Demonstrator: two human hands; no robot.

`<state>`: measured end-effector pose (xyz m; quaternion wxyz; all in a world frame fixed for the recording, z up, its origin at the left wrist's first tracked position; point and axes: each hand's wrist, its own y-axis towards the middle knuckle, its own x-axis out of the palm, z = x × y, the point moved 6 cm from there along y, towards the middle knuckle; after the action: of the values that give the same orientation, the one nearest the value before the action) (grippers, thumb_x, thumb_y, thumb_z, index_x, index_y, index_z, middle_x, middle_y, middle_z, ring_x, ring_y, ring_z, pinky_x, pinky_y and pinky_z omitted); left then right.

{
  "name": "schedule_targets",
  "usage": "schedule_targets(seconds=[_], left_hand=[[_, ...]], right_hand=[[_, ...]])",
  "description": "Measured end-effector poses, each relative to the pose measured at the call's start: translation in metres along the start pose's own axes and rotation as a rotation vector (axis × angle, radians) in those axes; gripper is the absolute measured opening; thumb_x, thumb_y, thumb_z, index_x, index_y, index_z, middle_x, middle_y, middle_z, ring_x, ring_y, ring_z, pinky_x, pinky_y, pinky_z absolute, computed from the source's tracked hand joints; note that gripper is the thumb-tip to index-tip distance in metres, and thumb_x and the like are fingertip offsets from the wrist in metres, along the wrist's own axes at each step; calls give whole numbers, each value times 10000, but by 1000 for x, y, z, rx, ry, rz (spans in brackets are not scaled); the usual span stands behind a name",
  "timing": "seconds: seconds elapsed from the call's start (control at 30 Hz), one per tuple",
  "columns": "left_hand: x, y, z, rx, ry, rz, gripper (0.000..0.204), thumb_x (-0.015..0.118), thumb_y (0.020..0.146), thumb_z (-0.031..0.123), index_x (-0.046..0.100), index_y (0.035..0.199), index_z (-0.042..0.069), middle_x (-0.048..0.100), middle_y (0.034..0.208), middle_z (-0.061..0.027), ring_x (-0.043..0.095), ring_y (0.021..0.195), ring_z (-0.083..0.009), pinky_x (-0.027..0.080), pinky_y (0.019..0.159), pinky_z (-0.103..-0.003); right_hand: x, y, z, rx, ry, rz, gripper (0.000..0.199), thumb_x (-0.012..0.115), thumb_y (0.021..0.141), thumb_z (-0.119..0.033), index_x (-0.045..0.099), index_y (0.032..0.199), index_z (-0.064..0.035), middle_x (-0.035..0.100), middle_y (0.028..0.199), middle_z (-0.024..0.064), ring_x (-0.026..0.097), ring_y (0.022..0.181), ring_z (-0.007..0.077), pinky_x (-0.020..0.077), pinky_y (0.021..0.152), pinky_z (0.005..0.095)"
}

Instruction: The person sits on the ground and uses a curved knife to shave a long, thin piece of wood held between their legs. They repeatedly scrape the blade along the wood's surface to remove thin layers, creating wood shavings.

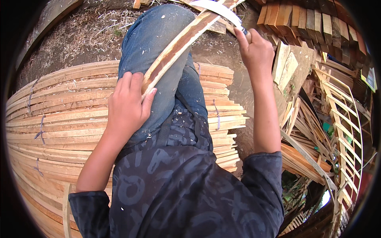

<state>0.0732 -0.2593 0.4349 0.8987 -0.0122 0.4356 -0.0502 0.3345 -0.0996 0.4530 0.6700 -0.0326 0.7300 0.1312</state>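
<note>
My left hand (126,99) is closed round the near end of a wooden strip (178,41), pale along its edges with a brown band down the middle. The strip lies slanted across my jeans-clad thigh and runs up and away to the right. In my right hand (256,51), fingers wrapped round the handle, is a curved-bladed knife (216,8). Its bright blade crosses over the far part of the strip; whether the edge touches the wood I cannot tell. Small wood shavings cling to my jeans (158,31).
Bundles of long wooden strips (71,121), tied with thin purple cord, lie beneath and beside me on the left. Stacked timber pieces (305,23) stand at the far right. A slatted wooden frame (345,131) leans at the right among loose sticks. Shavings litter the soil (79,43).
</note>
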Motion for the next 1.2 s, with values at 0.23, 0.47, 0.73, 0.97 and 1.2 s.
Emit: schedule_targets(seconds=[0.23,0.47,0.73,0.97,1.2], left_hand=[[3,4,3,19,7,-25,305,610,855,174,487,1053,-23,492,887,-187,530,812,-394,432,670,-461],[1,3,3,9,-26,-40,303,612,846,151,481,1058,-22,483,878,-195,524,796,-407,421,661,-468],[5,7,5,36,27,-29,324,624,848,206,492,1052,-9,493,892,-172,532,819,-375,445,656,-457],[5,8,5,48,71,-61,328,630,847,229,501,1034,-7,488,890,-162,537,814,-357,459,650,-451],[2,9,10,25,79,-57,317,630,842,220,502,1023,-6,484,883,-162,532,812,-358,453,646,-449]], right_hand=[[1,11,57,181,94,-22,610,502,905,-592,616,702,-28,616,605,181,648,608,367,513,574,442],[6,-26,-20,-150,141,-28,550,581,860,-584,562,676,-66,594,548,122,637,531,307,495,469,397],[9,3,28,-47,-25,130,549,587,848,-590,553,659,-76,592,553,105,623,521,283,478,467,381],[2,-18,-15,-189,88,33,580,567,847,-617,540,641,-75,587,535,104,620,484,259,487,444,375],[4,4,63,132,145,90,604,501,898,-601,569,647,-55,609,562,147,637,532,339,511,485,400]])
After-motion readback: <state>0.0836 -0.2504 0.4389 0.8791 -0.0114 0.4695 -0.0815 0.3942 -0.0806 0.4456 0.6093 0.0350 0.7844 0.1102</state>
